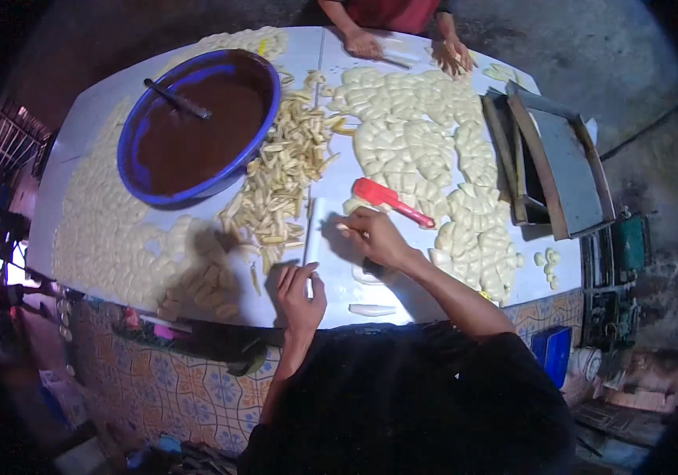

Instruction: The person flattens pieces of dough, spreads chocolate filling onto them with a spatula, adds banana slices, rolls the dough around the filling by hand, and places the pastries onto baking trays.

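My left hand is at the table's near side, fingers bent and thumb apart, its fingertips at the near end of a long white stick-like piece. Whether that piece is dough or a tool I cannot tell. To its right my right hand is closed in a pinch, palm down; a small pale tip shows at its fingers, too small to name. Just beyond lies a red-handled tool on flattened dough pieces. A pale dough oval sits partly under my right wrist, and a white dough strip lies nearer me.
A blue basin of brown paste with a ladle stands at the left. Sliced banana-like strips are heaped beside it. More dough pieces cover the left. Wooden-edged trays stand right. Across, a co-worker's hands work.
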